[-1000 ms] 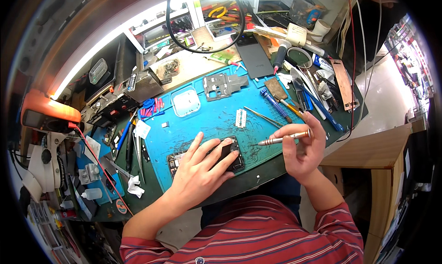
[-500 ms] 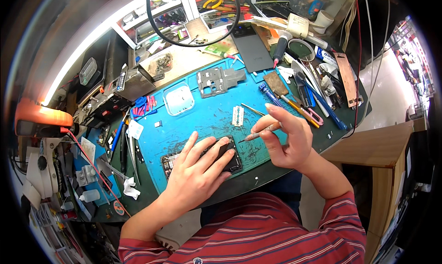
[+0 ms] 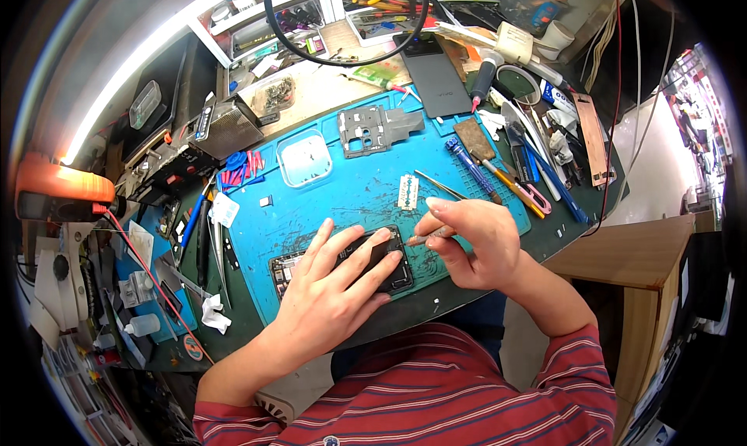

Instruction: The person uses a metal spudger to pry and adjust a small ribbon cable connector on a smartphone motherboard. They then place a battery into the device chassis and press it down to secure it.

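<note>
An opened smartphone [image 3: 400, 273] with bare inner parts lies at the near edge of the blue mat. My left hand [image 3: 331, 290] is spread flat across it, fingers apart, hiding much of its middle. Just right of the phone, my right hand [image 3: 478, 247] is closed in a pinch around a slim pen-like tool [image 3: 433, 235] with a brownish handle. The tool points left at the phone's right end; whether it touches cannot be made out. Beyond my right hand lie a razor blade [image 3: 408, 192] and metal tweezers [image 3: 441, 184].
On the mat [image 3: 311, 208] stand a clear plastic tray [image 3: 304, 159] with tiny parts and a dark phone inner cover [image 3: 377, 130]. A dark grey phone panel [image 3: 437, 80] lies behind. Screwdrivers and a blue brush [image 3: 572, 202] crowd the right; an orange device [image 3: 62, 193] is left.
My right hand and the tool have moved slightly left, closer to the phone's right end. My left hand stays spread on the phone. The view has shifted a little.
</note>
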`<state>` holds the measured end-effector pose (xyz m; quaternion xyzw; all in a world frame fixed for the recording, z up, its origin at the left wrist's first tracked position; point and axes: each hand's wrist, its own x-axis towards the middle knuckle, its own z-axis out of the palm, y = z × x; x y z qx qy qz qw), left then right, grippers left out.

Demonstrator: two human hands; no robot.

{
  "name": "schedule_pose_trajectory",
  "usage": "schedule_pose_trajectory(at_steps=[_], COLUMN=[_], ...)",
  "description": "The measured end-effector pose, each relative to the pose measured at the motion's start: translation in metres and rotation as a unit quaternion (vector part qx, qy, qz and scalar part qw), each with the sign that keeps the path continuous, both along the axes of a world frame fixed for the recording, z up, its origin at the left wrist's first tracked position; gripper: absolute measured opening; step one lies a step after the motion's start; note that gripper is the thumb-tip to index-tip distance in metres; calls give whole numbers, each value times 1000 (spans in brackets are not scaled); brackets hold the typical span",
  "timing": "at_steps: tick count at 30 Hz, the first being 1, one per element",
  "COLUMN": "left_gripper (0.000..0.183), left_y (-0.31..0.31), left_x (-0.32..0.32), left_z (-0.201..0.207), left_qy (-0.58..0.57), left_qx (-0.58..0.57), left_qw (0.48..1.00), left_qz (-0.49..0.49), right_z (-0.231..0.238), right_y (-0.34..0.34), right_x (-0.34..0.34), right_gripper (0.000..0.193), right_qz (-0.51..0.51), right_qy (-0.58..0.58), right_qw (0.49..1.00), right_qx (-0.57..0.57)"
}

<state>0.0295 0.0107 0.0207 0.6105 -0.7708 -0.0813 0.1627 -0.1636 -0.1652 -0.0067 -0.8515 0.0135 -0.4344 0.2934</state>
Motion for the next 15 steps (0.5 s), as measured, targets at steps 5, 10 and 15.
schedule_pose_trajectory(at_steps=[5,10,15], left_gripper=[66,66,63], left_y=[-1,-1,-2], left_x=[4,10,13], left_z=[-3,2,4], left_qy=[43,48,23], left_qx=[17,30,35], left_qw=[999,998,998], left_qz=[-6,-18,-43], right_z=[16,42,38], right_y=[-5,-3,6], right_x=[3,-1,14], right_gripper=[44,49,52], right_qz=[73,73,33], right_qy=[34,135,88], right_qw=[996,985,995], right_qx=[-39,-78,-18])
